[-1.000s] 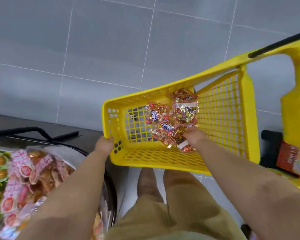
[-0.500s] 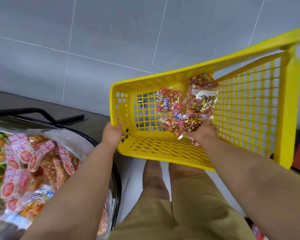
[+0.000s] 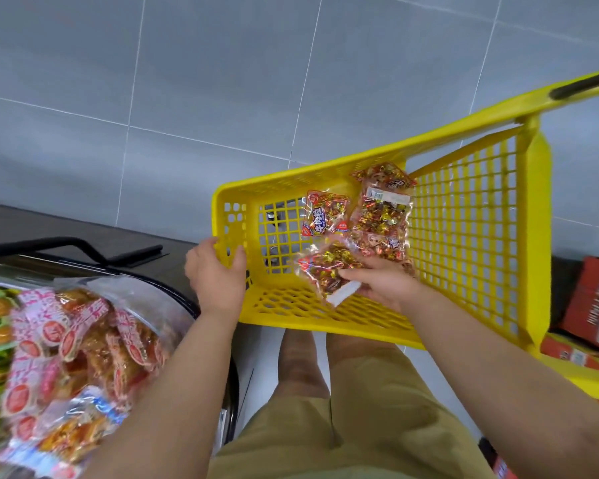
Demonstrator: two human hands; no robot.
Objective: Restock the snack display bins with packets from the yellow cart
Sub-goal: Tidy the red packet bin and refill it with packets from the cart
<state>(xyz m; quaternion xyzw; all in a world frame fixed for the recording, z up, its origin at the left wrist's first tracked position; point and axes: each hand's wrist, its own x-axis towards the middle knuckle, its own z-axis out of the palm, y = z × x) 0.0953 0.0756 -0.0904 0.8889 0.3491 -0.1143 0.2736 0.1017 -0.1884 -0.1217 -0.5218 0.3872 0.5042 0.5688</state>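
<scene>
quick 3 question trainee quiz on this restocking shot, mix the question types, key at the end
1. True or false: the left hand grips a corner rim of the yellow plastic lattice cart basket.
2. What does the right hand hold? A) a clear packet of red-and-gold wrapped sweets B) a green bottle C) nothing
3. Fill in: the heap of pink-labelled snack packets lies on the person's ____ side.

Key: 1 true; 2 A; 3 left.
</scene>
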